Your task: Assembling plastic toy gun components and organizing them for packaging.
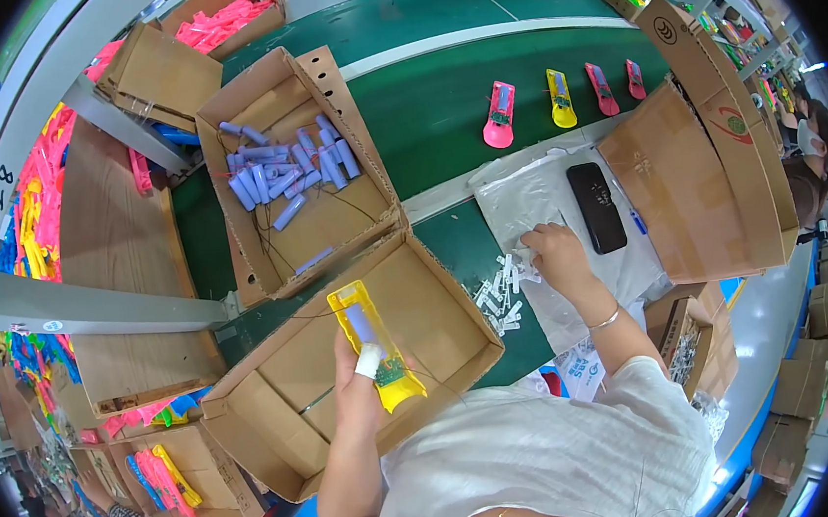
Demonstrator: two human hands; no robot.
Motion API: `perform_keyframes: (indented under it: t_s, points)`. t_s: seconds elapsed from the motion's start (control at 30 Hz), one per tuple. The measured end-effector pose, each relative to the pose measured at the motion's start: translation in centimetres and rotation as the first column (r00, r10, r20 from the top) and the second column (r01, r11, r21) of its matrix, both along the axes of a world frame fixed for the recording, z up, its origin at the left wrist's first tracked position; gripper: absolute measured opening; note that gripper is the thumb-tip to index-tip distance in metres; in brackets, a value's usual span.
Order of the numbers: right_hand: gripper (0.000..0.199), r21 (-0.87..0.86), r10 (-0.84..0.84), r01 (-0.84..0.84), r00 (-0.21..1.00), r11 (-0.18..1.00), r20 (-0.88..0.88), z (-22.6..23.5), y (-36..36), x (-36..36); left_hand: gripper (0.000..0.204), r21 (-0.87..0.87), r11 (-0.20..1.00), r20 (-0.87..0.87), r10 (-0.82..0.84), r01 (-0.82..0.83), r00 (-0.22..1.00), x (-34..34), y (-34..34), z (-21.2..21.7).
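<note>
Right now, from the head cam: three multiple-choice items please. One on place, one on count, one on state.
1. Where do the lilac cylinder cells lie?
A. in the open box behind the empty one
B. on the green belt
C. on the plastic sheet

2. How many coloured shells lie in a row on the green belt?
A. two
B. four
C. six

3. What is the left hand doing?
A. resting empty
B. holding a yellow shell
C. holding the black phone

Key:
1 A, they sit inside the cardboard box.
2 B, pink, yellow, and two more pink.
3 B, the yellow shell is in its grip.
</note>
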State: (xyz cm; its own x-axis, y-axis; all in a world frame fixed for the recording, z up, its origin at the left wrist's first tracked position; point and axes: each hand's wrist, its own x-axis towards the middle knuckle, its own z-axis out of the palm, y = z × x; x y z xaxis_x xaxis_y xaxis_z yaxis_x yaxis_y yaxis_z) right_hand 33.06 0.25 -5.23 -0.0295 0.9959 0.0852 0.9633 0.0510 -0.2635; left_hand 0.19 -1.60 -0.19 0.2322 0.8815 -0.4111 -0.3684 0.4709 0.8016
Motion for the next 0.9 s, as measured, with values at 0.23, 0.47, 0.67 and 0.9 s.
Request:
perform_keyframes:
  t_s: [0.23, 0.47, 0.67, 0.9]
  points:
    - [0.018, -0.034, -0.006, -0.017, 0.814, 0.999, -0.581, 3.1, 0.1, -1.5, 0.057, -0.072, 0.994, -0.02, -0.086, 0.085, 0.996, 0.0, -0.2, 0.1]
    - [0.014, 0.042, 0.214, -0.286, 0.6, 0.957, -0.771, 6.3, 1.2, -7.6, 0.056, -0.037, 0.966, -0.049, -0.257, 0.255, 0.965, 1.2, -0.2, 1.1]
    - [0.018, 0.22, 0.274, -0.164, 0.62, 0.962, -0.735, 7.3, 1.5, -13.3, 0.056, 0.086, 0.961, -0.163, -0.245, 0.261, 0.956, 1.8, -1.1, 1.4]
    - [0.02, 0.223, 0.288, -0.187, 0.718, 0.957, -0.634, 6.9, 0.7, -13.8, 0.056, 0.257, 0.916, -0.443, -0.171, 0.308, 0.88, 1.9, -1.5, 1.5]
